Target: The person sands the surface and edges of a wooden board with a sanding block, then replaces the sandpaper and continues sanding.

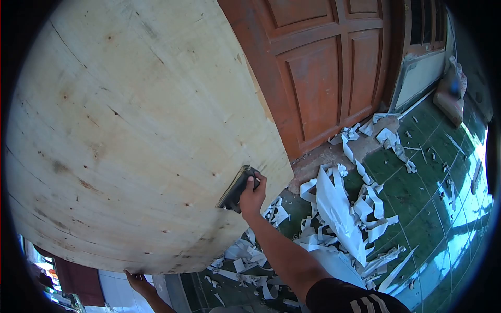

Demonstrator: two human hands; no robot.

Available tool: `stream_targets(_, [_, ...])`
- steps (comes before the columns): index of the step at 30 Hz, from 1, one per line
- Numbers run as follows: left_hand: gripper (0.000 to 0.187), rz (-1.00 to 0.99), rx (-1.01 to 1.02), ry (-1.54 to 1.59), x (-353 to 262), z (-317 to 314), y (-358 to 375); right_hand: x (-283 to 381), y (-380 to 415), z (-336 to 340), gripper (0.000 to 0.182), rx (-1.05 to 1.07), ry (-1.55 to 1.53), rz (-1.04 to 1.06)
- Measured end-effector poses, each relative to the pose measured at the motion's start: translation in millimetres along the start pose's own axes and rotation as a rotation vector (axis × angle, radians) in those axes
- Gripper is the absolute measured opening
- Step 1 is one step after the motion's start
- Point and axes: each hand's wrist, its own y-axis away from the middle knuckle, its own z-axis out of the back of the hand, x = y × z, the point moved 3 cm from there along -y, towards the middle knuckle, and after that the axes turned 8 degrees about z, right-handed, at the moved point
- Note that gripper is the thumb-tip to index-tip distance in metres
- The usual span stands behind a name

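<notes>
A large pale plywood sheet (156, 135) with knots, cracks and dark stains fills the left side of the head view. My right hand (253, 195) is closed around a black hand sanding block (236, 191), which lies against the face of the sheet near its right corner. At the lower edge of the plywood, my left hand (138, 284) grips the rim with its fingertips, partly hidden by the edge. Faint grey smudges show on the wood below the block.
Behind the sheet stands a brown panelled door (318, 68). White curled paper strips (339, 214) are heaped over the green tiled floor (417, 208) to the right. A filled sack (451, 96) sits by the wall at the far right. Maroon cloth (78, 279) hangs at the lower left.
</notes>
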Motion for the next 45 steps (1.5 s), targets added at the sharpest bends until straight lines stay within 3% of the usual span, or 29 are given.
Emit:
stream_targets(1, [0.080, -0.002, 0.008, -0.014, -0.7, 1.3, -2.4, -24.1, -31.6, 2.2, 0.022, 0.054, -0.197, -0.407])
stream_targets(3, [0.082, -0.018, 0.033, -0.039, 1.4, 2.2, -1.7, -22.9, -100.0, 21.7, 0.018, 0.045, -0.330, -0.623])
stream_targets(4, [0.083, -0.024, 0.044, -0.057, -0.2, 4.5, -2.2, -38.1, -121.4, 30.6, 0.018, 0.085, -0.349, -0.612])
stream_targets(7, [0.086, -0.033, -0.044, -0.115, 3.7, 5.8, 2.1, -74.9, -83.6, 17.6, 0.018, 0.037, -0.270, -0.484])
stream_targets(8, [0.087, -0.063, -0.057, -0.066, 9.4, 8.3, -3.0, -41.2, -53.2, 19.7, 0.021, 0.045, -0.175, -0.460])
stream_targets(9, [0.086, -0.065, -0.065, -0.074, 12.1, 7.2, -5.9, -20.4, -18.4, 15.3, 0.025, 0.029, -0.098, -0.300])
stream_targets(11, [0.086, -0.076, -0.079, -0.090, 10.7, 1.3, -7.9, 20.0, 36.2, 11.7, 0.025, 0.132, -0.102, -0.324])
stream_targets(15, [0.088, -0.054, -0.083, -0.097, 2.1, -5.8, -3.6, 4.3, -23.2, 14.7, 0.025, 0.022, -0.179, -0.449])
stream_targets(17, [0.089, -0.045, -0.077, -0.105, 1.9, -8.8, -0.7, -31.9, -76.7, 18.9, 0.021, -0.019, -0.222, -0.623])
stream_targets(20, [0.088, -0.033, -0.097, -0.108, 4.6, -5.7, -2.6, -73.0, -115.3, 24.5, 0.021, 0.007, -0.176, -0.538])
stream_targets(23, [0.087, -0.050, -0.133, -0.107, 5.5, -7.9, 3.3, -17.4, -65.0, 20.4, 0.024, 0.051, -0.163, -0.553])
stream_targets(24, [0.087, -0.051, -0.137, -0.106, 6.7, -7.7, 0.4, -1.6, -16.8, 9.2, 0.024, 0.052, -0.090, -0.306])
stream_targets(25, [0.087, -0.054, -0.138, -0.104, 8.5, -6.2, -5.9, 32.5, 29.9, 3.7, 0.028, 0.115, -0.074, -0.215])
stream_targets(27, [0.087, -0.066, -0.106, -0.099, 13.2, -4.9, -15.4, 66.9, 61.7, 3.6, 0.028, 0.236, -0.247, -0.399])
stream_targets(30, [0.089, -0.083, -0.062, -0.132, 4.8, 4.3, -16.3, 53.7, 17.7, 5.1, 0.027, 0.151, -0.240, -0.330])
stream_targets(31, [0.091, -0.079, -0.076, -0.138, 0.3, -3.9, -6.9, 33.8, -15.3, 3.8, 0.025, 0.032, -0.235, -0.336])
stream_targets(32, [0.093, -0.072, -0.091, -0.136, 1.4, -11.7, 0.4, 2.4, -52.9, 4.4, 0.020, -0.014, -0.151, -0.378])
stream_targets(33, [0.093, -0.063, -0.110, -0.128, 3.6, -15.2, 2.1, -13.9, -93.4, 12.9, 0.021, -0.021, -0.195, -0.545])
stream_targets(34, [0.093, -0.054, -0.131, -0.125, 3.4, -15.3, 3.0, -42.9, -127.0, 21.7, 0.020, 0.003, -0.154, -0.461])
stream_targets(36, [0.093, -0.051, -0.152, -0.112, 3.2, -13.4, 2.1, -58.8, -152.2, 42.1, 0.022, 0.071, -0.265, -0.717])
stream_targets(39, [0.096, -0.054, -0.150, -0.112, 7.9, -8.1, 8.6, -51.8, -137.1, 14.7, 0.022, -0.038, -0.073, -0.470])
stream_targets(42, [0.098, -0.053, -0.134, -0.144, 4.0, -11.1, 6.3, 82.3, -131.5, 4.3, 0.025, 0.112, -0.081, -0.051])
stream_targets(45, [0.098, -0.053, -0.137, -0.154, 4.0, -9.8, 9.6, 96.7, -133.6, 5.7, 0.026, 0.166, -0.159, -0.052])
